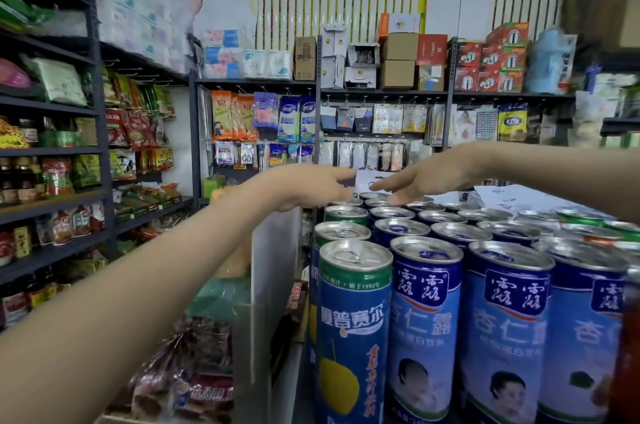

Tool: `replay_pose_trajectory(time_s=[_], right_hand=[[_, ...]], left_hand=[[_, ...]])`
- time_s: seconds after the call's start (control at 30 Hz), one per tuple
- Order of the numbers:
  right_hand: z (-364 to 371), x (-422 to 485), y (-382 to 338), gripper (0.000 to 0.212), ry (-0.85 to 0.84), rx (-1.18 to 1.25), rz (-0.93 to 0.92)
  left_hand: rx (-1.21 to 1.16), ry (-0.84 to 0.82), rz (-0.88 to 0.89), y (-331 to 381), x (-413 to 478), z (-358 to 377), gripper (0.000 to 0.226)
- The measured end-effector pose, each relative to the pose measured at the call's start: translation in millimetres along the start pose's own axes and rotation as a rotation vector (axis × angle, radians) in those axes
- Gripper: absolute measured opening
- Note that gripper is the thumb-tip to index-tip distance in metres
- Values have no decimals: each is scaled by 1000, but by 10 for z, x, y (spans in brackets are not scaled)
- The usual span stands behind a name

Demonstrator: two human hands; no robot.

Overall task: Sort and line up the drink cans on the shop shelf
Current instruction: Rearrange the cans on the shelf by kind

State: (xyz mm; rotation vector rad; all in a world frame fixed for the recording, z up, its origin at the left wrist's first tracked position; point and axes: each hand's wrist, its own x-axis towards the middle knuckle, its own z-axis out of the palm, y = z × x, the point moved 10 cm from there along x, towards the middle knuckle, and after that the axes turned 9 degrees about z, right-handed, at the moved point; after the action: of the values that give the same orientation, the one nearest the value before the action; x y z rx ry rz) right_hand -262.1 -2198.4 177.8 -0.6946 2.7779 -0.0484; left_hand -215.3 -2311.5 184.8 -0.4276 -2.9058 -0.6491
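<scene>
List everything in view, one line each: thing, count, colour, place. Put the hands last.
Blue cans: many, blue and white, upright in rows, front right.
Green-banded cans: at least three, blue with green top band, leftmost column of the cans.
Divider panel: one, white, upright just left of the cans.
Cardboard boxes: several, brown, on the top back shelf.
Red boxes: several, red, top back shelf, right.
Hanging packets: many, blue, orange and white, at the back, middle.
Snack packets: many, red and green, on the left shelves.
Left hand: one, fingers stretched, above the far cans.
Right hand: one, fingers stretched, above the far cans, apart from the left.
</scene>
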Motion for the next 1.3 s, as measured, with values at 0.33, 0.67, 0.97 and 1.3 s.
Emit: replay_pose_trajectory(time_s=[0.33, 0.67, 0.97, 1.3], right_hand=[[-63, 333, -46, 55, 61, -23, -9], [-85, 399, -60, 57, 90, -16, -28], [-64, 363, -53, 56, 109, 1, -16], [-42, 316, -99, 58, 101, -76, -3]], left_hand=[[19, -174, -127, -305, 494, 174, 48], [-8, -145, -94, -511, 627, 61, 24], [8, -107, -54, -540, 681, 16, 25], [97, -142, 37, -391, 541, -10, 30]])
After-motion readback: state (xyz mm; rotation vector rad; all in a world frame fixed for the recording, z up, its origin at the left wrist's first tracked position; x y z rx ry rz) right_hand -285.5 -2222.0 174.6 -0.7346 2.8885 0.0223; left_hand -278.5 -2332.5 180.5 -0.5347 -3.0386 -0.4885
